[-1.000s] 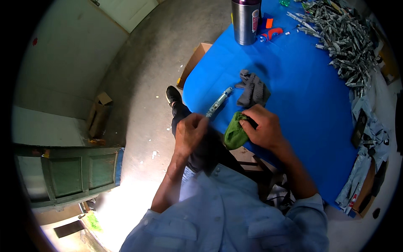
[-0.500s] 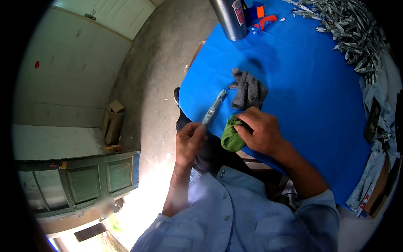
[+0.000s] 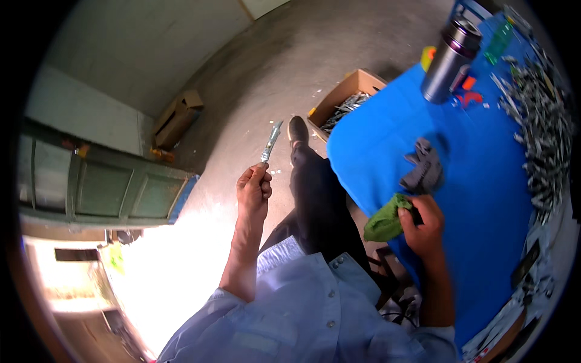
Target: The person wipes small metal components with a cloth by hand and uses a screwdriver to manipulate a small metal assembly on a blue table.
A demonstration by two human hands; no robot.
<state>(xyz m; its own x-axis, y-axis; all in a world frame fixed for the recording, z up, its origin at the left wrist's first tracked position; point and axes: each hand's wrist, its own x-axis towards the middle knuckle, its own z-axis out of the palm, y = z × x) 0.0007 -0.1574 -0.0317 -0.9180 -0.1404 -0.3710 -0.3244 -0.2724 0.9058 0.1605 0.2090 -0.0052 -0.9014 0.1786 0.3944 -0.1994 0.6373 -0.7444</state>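
Note:
Away from the table on the left, my left hand (image 3: 253, 192) is closed round the lower end of a slim silvery metal piece (image 3: 272, 141). The piece points up and away over the floor; its exact kind is unclear. At the table's near-left edge, my right hand (image 3: 426, 225) pinches a bunched green cloth (image 3: 385, 220), which hangs to the left of the fingers. Just beyond that hand, a crumpled grey cloth or glove (image 3: 422, 168) lies on the blue tabletop (image 3: 478, 242).
A steel flask (image 3: 446, 63) stands at the far edge near a green bottle (image 3: 498, 42) and a red-orange object (image 3: 469, 98). Slim metal pieces (image 3: 541, 133) pile along the right. On the floor are a carton of metal pieces (image 3: 346, 92) and another cardboard box (image 3: 177, 120).
The view has swung left, bringing the floor carton into sight. My left hand has carried the metal piece away from the table and the green cloth. My right hand still grips the cloth.

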